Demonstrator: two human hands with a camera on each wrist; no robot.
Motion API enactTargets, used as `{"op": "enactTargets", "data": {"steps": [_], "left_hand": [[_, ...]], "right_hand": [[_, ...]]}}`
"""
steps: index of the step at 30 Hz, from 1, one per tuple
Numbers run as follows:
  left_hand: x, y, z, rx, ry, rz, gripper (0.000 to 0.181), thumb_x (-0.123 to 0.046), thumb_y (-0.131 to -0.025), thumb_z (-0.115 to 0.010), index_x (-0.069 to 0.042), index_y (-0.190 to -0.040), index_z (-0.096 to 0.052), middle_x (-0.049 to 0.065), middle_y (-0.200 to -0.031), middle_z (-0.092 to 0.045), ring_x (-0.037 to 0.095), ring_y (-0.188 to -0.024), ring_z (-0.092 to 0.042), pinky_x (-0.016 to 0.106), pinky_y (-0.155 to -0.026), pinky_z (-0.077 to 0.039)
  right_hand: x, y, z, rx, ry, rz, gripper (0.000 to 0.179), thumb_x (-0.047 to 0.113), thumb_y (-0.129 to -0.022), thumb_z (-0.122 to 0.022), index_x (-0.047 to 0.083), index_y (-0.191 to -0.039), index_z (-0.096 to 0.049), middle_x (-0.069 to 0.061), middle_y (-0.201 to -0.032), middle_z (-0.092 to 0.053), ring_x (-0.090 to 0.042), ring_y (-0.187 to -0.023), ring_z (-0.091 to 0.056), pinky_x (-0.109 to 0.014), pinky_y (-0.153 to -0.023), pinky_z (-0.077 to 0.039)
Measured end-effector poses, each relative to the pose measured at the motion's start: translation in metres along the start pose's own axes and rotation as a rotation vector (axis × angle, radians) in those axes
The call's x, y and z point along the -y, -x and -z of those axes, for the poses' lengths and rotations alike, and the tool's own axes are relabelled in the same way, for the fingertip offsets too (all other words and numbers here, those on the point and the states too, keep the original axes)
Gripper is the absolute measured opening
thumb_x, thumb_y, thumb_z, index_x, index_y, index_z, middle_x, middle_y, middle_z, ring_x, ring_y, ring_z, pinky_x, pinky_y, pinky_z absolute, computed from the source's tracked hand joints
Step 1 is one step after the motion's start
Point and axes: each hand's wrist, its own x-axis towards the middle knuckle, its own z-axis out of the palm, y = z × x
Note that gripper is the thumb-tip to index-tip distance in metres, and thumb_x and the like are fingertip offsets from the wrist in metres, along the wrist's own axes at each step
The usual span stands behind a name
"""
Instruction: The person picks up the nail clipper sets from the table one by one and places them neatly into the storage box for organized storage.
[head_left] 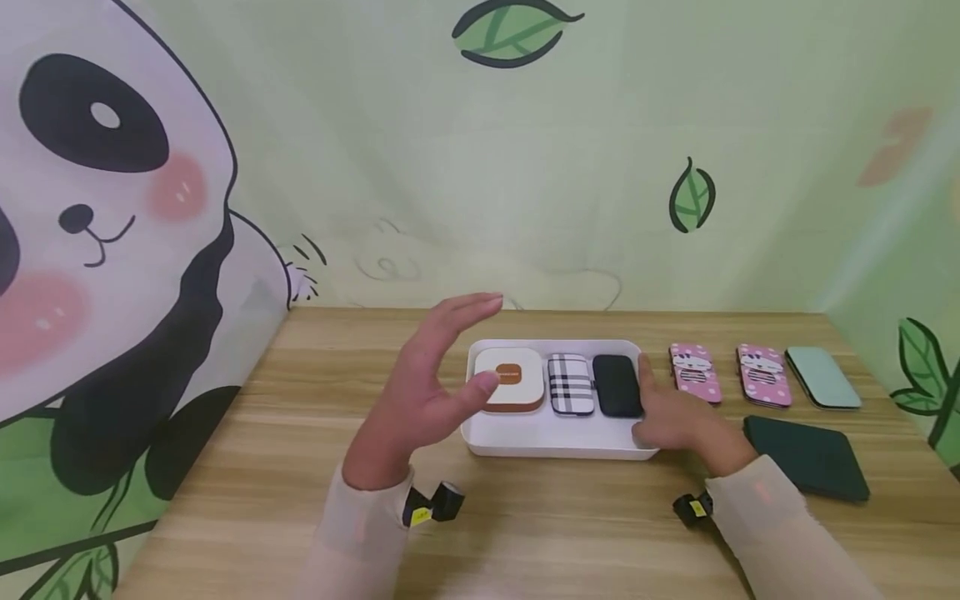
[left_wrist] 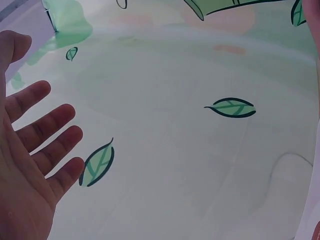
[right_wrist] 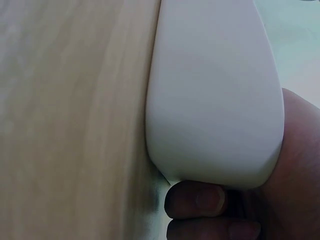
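On the wooden table is a white tray (head_left: 555,438), its long side facing me. Inside it, from left to right, lie a white square box (head_left: 527,388) with a brown label, a plaid case (head_left: 572,385) and a black case (head_left: 617,386). My right hand (head_left: 671,418) grips the tray's right end, thumb at the rim; the right wrist view shows curled fingers (right_wrist: 195,200) against the tray's outer wall (right_wrist: 215,95). Raised near the tray's left end, my left hand (head_left: 423,392) holds nothing, its fingers (left_wrist: 47,120) spread apart.
To the tray's right lie two pink cases (head_left: 695,373) with a cat print and a mint-green case (head_left: 823,377). A dark green flat pouch (head_left: 808,458) lies nearer, beside my right wrist. Behind the table stands a printed wall (head_left: 547,183) with leaves and a panda.
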Motion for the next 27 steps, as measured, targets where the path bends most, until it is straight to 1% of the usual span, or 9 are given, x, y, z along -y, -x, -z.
{"op": "enactTargets", "data": {"steps": [7,10,13,15,17,19,22,25,27], "left_hand": [[-0.005,-0.001,0.003,0.008,-0.015,-0.028,0.064,-0.051,-0.098,-0.053,-0.001,-0.138,-0.053,0.016,-0.141,-0.055,0.029,-0.132,-0.049,0.045,-0.112,-0.038],[-0.005,0.0,0.005,0.006,-0.027,-0.008,0.064,-0.051,-0.098,-0.053,-0.002,-0.139,-0.053,0.015,-0.141,-0.055,0.029,-0.133,-0.049,0.045,-0.112,-0.038],[-0.004,0.003,0.01,-0.009,-0.03,0.026,0.062,-0.049,-0.098,-0.053,-0.004,-0.14,-0.053,0.013,-0.142,-0.055,0.028,-0.134,-0.049,0.045,-0.113,-0.037],[-0.003,0.004,0.011,-0.015,-0.028,0.041,0.062,-0.048,-0.097,-0.054,-0.004,-0.141,-0.053,0.012,-0.143,-0.054,0.027,-0.134,-0.049,0.045,-0.113,-0.037],[-0.003,0.004,0.012,-0.013,-0.022,0.037,0.062,-0.048,-0.098,-0.054,-0.004,-0.141,-0.052,0.013,-0.143,-0.054,0.027,-0.134,-0.049,0.046,-0.113,-0.036],[-0.004,0.004,0.012,-0.007,-0.028,0.03,0.063,-0.05,-0.098,-0.053,-0.004,-0.141,-0.053,0.013,-0.143,-0.054,0.028,-0.134,-0.049,0.046,-0.113,-0.037],[-0.004,0.003,0.011,-0.004,-0.029,0.004,0.064,-0.052,-0.098,-0.053,-0.004,-0.14,-0.053,0.015,-0.141,-0.055,0.029,-0.133,-0.05,0.045,-0.112,-0.037],[-0.004,0.002,0.01,0.0,-0.026,-0.014,0.064,-0.052,-0.098,-0.053,-0.003,-0.14,-0.053,0.016,-0.14,-0.055,0.029,-0.132,-0.05,0.045,-0.112,-0.038],[-0.004,0.001,0.009,0.003,-0.025,-0.025,0.065,-0.052,-0.098,-0.054,-0.002,-0.139,-0.053,0.017,-0.14,-0.055,0.03,-0.131,-0.05,0.045,-0.111,-0.038]], "right_hand": [[0.001,0.002,0.004,0.005,-0.013,-0.009,0.105,0.021,-0.088,-0.058,0.002,-0.156,0.019,-0.004,-0.065,-0.05,-0.016,-0.049,-0.041,-0.029,-0.047,-0.034],[0.002,0.003,0.005,0.002,-0.026,-0.003,0.102,0.021,-0.089,-0.057,0.001,-0.156,0.017,-0.006,-0.073,-0.055,-0.017,-0.05,-0.042,-0.031,-0.048,-0.035],[0.001,0.003,0.006,0.001,-0.04,0.003,0.102,0.021,-0.09,-0.057,0.0,-0.156,0.017,-0.013,-0.093,-0.063,-0.018,-0.052,-0.045,-0.033,-0.05,-0.037],[0.001,0.003,0.006,0.0,-0.039,0.002,0.102,0.022,-0.09,-0.057,-0.001,-0.156,0.017,-0.019,-0.112,-0.063,-0.019,-0.053,-0.047,-0.034,-0.051,-0.038],[0.001,0.005,0.007,-0.004,-0.019,0.004,0.103,0.025,-0.09,-0.058,-0.002,-0.155,0.017,-0.028,-0.134,-0.055,-0.021,-0.065,-0.056,-0.036,-0.058,-0.043],[0.004,0.009,0.009,-0.014,-0.004,0.008,0.104,0.028,-0.091,-0.059,-0.002,-0.156,0.017,-0.033,-0.147,-0.044,-0.023,-0.072,-0.059,-0.036,-0.061,-0.044],[0.008,0.015,0.016,-0.047,0.032,0.03,0.104,0.033,-0.092,-0.06,0.0,-0.157,0.013,-0.033,-0.15,-0.04,-0.025,-0.083,-0.06,-0.036,-0.065,-0.045],[0.013,0.024,0.029,-0.088,0.032,0.059,0.1,0.033,-0.093,-0.061,0.006,-0.16,0.008,-0.028,-0.127,-0.061,-0.022,-0.074,-0.058,-0.034,-0.058,-0.043],[0.017,0.032,0.04,-0.118,0.024,0.08,0.096,0.03,-0.093,-0.062,0.008,-0.161,0.002,-0.021,-0.11,-0.065,-0.021,-0.071,-0.056,-0.034,-0.055,-0.041]]}}
